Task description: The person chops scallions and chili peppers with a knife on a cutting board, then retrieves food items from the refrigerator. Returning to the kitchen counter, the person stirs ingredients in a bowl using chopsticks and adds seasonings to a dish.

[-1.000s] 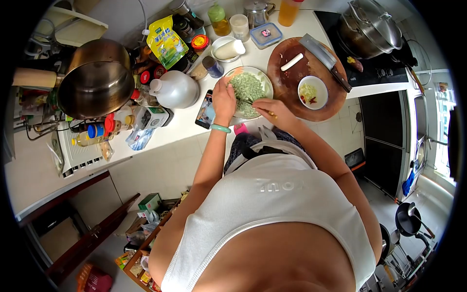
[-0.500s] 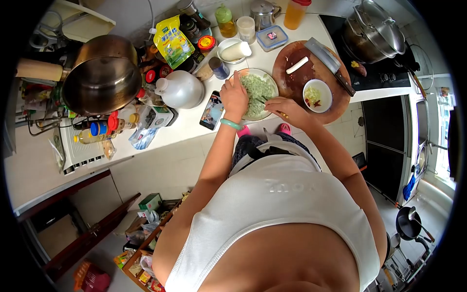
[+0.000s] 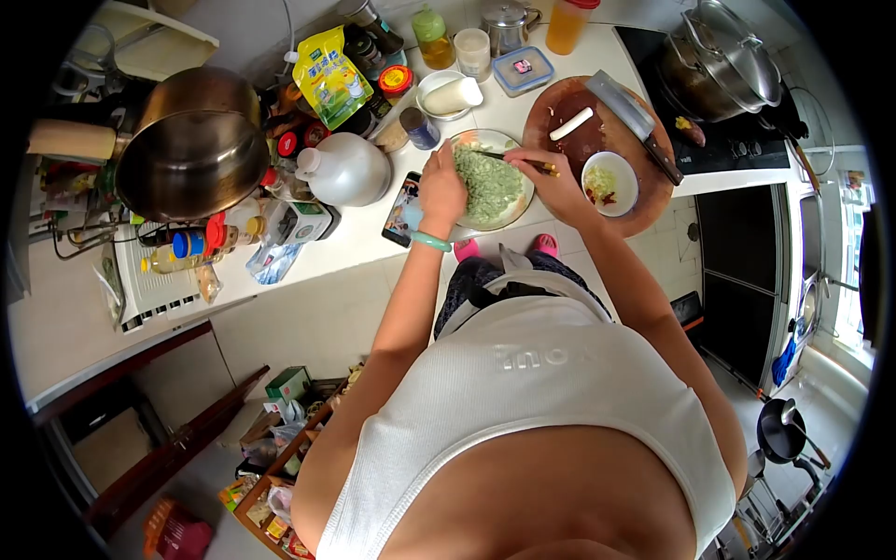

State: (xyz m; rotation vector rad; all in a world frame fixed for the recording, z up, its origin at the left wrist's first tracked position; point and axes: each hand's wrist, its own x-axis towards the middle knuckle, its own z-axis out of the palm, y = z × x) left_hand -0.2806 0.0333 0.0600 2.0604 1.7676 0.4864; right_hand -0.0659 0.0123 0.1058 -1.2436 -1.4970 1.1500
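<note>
A wide glass bowl point(image 3: 511, 224) holds a pale green, finely chopped mixture point(image 3: 492, 187). My left hand point(image 3: 442, 189) is closed on the bowl's left rim, with a green bangle point(image 3: 430, 241) at its wrist. In my right hand point(image 3: 553, 183) are dark chopsticks point(image 3: 536, 164) with yellowish ends. They reach leftward over the far part of the bowl, their tips at the mixture. A phone point(image 3: 402, 211) lies left of my left hand. Right of my right hand, a small white bowl point(image 3: 611, 207) with chopped pale and red bits stands on a round cutting board point(image 3: 568, 91).
A cleaver point(image 3: 623, 108) and a white stalk piece point(image 3: 571, 124) lie on the board. Behind the bowl stand a spice jar point(image 3: 419, 129), a lidded container point(image 3: 523, 73) and several bottles. A large white jug point(image 3: 347, 170) is at left, a steamer pot point(image 3: 717, 65) on the stove at right.
My right hand has moved the chopsticks from the bowl's right side to its far side, and they now point left. My left hand has shifted slightly toward me along the rim.
</note>
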